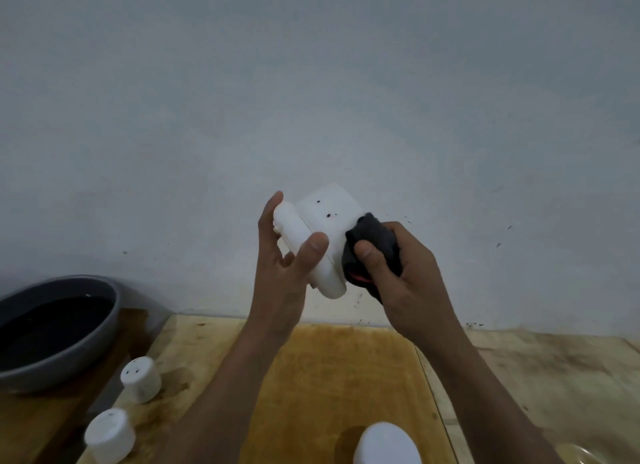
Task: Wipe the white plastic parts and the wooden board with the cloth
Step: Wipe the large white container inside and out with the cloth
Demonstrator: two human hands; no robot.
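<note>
My left hand (287,255) holds a white plastic part (322,235) up in front of the wall; dark specks dot its flat face. My right hand (398,273) is shut on a bunched dark cloth (372,245), pressed against the part's right side. Below lies the wooden board (343,377), darker yellow-brown in the middle. Two small white plastic caps (141,378) (110,435) stand at the board's left edge, each with tiny dark specks on top. Another rounded white part (386,444) shows at the bottom edge.
A grey bowl (104,328) of dark liquid sits at the left on a brown wooden surface (34,425). A pale wall (311,100) rises right behind the board, with small dark splatter marks near its base.
</note>
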